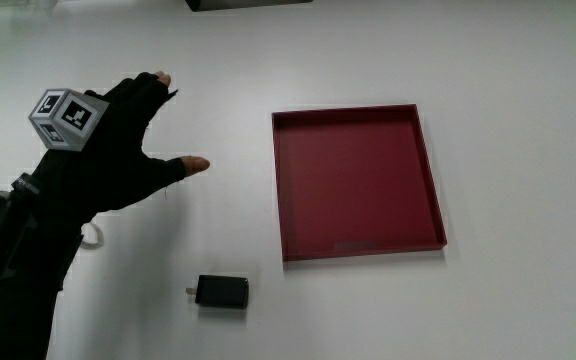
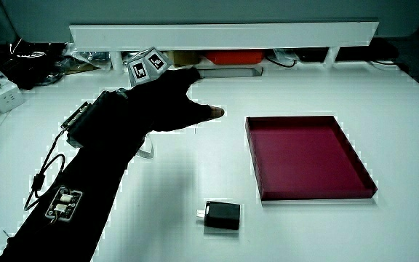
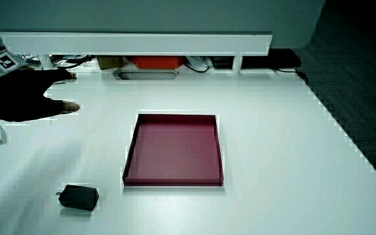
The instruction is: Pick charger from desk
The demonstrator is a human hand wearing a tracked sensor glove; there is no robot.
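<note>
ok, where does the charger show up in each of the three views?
Main view: charger on the table, nearer the person than the hand, beside the red tray's near corner.
Side view: charger, same spot by the tray.
Side view: charger, by the tray.
Shared landmark: the red tray.

A gloved hand [image 2: 167,102] hovered over a white worktop [image 2: 304,87], its fingers spread and holding nothing, a small patterned cube [image 2: 147,65] riding on its back. The black charger [image 2: 222,217] lay flat on the worktop, nearer to the person than the hand and well apart from it, its prongs pointing away from a shallow red tray [image 2: 308,156] that sat just beside it. A low white partition [image 2: 224,34] ran along the worktop's edge farthest from the person. The sleeved forearm [image 2: 78,189] carried a thin cable and a small connector.
</note>
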